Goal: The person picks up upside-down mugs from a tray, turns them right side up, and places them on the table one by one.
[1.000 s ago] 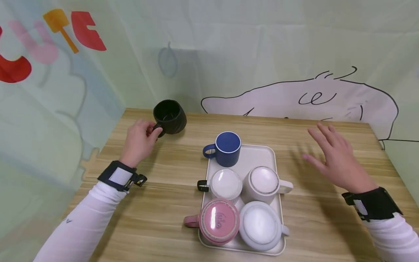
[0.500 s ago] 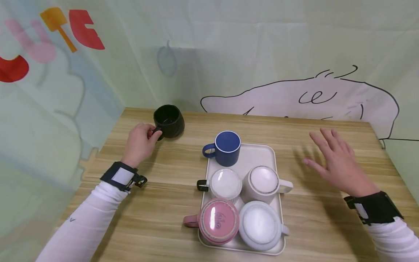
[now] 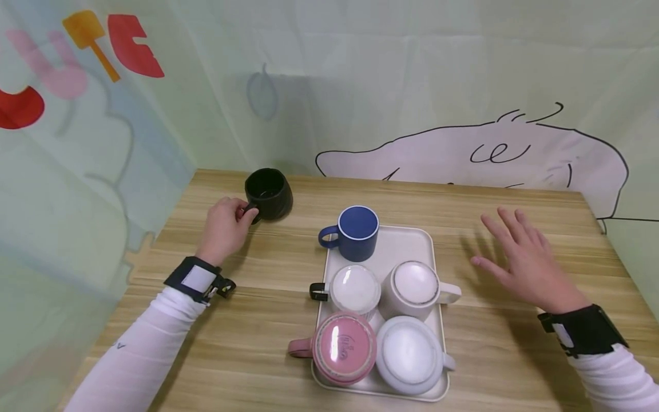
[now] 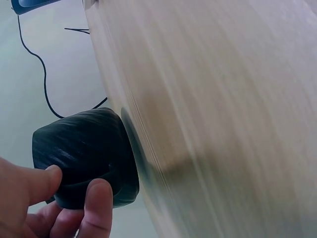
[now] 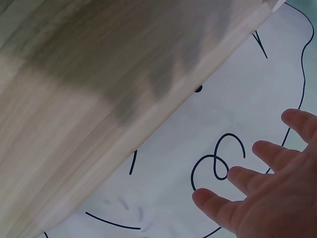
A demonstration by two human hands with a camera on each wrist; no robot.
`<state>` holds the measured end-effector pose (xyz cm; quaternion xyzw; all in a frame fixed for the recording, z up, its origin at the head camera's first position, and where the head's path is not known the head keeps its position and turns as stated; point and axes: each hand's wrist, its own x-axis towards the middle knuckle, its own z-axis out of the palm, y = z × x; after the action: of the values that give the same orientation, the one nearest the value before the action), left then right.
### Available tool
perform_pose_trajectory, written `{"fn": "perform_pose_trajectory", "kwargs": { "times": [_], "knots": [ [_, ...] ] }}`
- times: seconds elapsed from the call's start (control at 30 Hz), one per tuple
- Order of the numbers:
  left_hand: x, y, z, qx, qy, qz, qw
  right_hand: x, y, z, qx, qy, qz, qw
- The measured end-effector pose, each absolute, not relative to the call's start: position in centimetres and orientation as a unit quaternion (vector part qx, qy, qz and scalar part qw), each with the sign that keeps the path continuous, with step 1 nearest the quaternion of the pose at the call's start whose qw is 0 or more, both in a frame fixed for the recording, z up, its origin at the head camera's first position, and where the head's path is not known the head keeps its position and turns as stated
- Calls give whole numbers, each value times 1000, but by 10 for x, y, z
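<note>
A black mug [image 3: 270, 194] is upright near the back left of the table, its mouth facing up. My left hand [image 3: 225, 227] pinches its handle between thumb and fingers. In the left wrist view, the thumb and fingertips close on the handle of the mug [image 4: 86, 148], whose base is at or just over the tabletop; I cannot tell if they touch. My right hand [image 3: 530, 263] is spread above the table to the right of the tray, holding nothing. The right wrist view shows the straight fingers of the hand [image 5: 270, 186] too.
A white tray [image 3: 407, 243] bears a blue mug [image 3: 358, 233], a pink mug [image 3: 345, 348] and several white or pale mugs [image 3: 409, 289], most upside down. Handles jut past the tray's sides. The wooden table [image 3: 247, 332] meets a printed cloth [image 3: 401, 74] behind.
The black mug has come down and slightly to the right, with my left hand on its handle. My right hand has lowered a little, fingers still spread.
</note>
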<state>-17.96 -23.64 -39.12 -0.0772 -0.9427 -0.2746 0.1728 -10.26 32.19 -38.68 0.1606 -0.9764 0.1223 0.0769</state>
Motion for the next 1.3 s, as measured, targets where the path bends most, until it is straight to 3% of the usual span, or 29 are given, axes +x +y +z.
{"fn": "perform_pose_trajectory", "kwargs": {
  "times": [1.3],
  "knots": [
    [-180,-234,-393,-51,-947,-284,143,-95,316,-388,176,-973,129,68]
  ]
}}
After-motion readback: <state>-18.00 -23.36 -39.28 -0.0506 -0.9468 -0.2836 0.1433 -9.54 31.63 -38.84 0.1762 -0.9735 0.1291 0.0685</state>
